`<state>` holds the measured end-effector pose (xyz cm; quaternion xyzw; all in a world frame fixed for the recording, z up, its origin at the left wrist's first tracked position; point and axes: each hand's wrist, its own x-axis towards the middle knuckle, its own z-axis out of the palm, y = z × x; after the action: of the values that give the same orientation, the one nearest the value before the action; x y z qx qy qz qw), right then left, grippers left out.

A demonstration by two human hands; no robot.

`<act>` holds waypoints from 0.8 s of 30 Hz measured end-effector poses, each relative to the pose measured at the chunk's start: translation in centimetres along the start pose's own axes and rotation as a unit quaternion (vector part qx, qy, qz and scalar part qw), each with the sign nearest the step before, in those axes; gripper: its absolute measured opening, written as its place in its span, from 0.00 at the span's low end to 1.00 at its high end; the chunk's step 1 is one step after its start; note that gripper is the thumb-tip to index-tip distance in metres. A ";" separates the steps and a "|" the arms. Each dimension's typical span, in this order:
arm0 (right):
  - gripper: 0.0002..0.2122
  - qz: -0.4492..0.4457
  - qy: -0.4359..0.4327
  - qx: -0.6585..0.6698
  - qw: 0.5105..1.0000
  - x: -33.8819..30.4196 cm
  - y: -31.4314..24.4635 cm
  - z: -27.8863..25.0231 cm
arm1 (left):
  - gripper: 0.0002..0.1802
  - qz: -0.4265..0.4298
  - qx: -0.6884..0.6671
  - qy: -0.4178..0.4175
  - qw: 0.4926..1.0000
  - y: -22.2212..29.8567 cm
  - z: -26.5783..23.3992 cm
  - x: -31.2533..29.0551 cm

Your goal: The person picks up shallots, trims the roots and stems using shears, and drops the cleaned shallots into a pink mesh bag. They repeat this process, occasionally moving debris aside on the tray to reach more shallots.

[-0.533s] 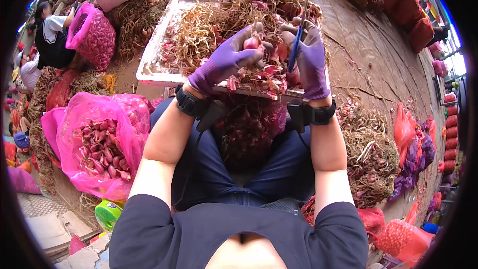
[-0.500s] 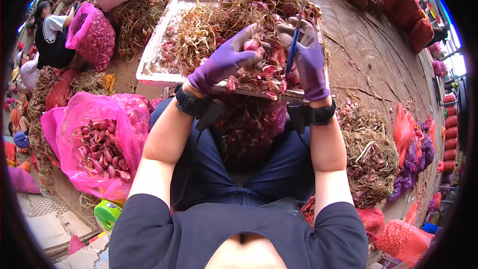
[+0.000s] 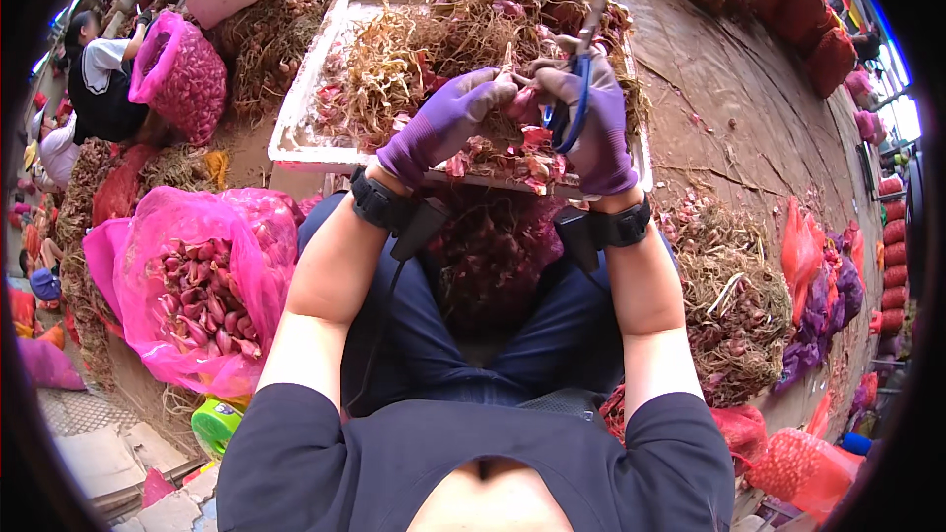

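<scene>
Both my hands wear purple gloves with greyish fingers and meet over the front of a white foam tray (image 3: 296,143). In my left hand (image 3: 458,116) the fingers are closed on a shallot (image 3: 519,104), partly hidden by the gloves. My right hand (image 3: 591,123) has blue-handled scissors (image 3: 574,118) tucked in its palm, blades pointing up and away. Its thumb and fingertips also touch the shallot, at the side by my left fingertips. Dried shallot stalks (image 3: 389,54) heap across the tray, with loose red skins (image 3: 537,163) near its front edge.
Left of me stands an open pink mesh bag of shallots (image 3: 207,300); a green round object (image 3: 215,424) lies below it. A pile of dried shallots (image 3: 734,305) sits at my right. Another person (image 3: 103,69) is beside a full pink bag (image 3: 182,74). Red sacks (image 3: 778,0) line the far right.
My right hand has moved left and turned, bringing its fingertips to the shallot beside my left hand. The scissors have tilted with it.
</scene>
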<state>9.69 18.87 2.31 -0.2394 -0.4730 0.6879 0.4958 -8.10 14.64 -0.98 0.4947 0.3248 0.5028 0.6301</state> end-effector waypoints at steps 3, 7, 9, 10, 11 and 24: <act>0.22 -0.042 0.061 -0.004 0.997 0.2 -0.9 -1.1 | 0.18 0.019 0.060 -0.018 0.998 0.2 -0.5 0.1; 0.18 -0.052 0.066 -0.014 0.996 0.8 -0.3 -2.2 | 0.18 0.025 -0.016 0.034 0.999 0.3 -0.7 0.0; 0.19 0.016 -0.001 -0.058 0.998 0.4 0.2 -1.6 | 0.18 0.075 -0.033 0.076 0.994 0.1 -0.5 0.2; 0.19 0.015 -0.030 -0.052 0.998 0.6 1.6 -1.8 | 0.17 0.102 -0.033 0.099 0.989 -0.3 -0.4 0.2; 0.18 0.006 -0.026 -0.037 0.999 0.6 2.4 -1.1 | 0.16 0.128 -0.034 0.119 0.984 -0.8 -0.3 0.4; 0.18 -0.061 0.033 -0.087 0.994 -0.2 3.9 1.4 | 0.09 0.350 0.339 0.260 0.834 -0.9 0.7 0.4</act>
<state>6.88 17.86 -0.56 -0.2747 -0.5278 0.6045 0.5297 -7.05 14.78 -1.63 0.6090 0.4322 0.6580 0.0971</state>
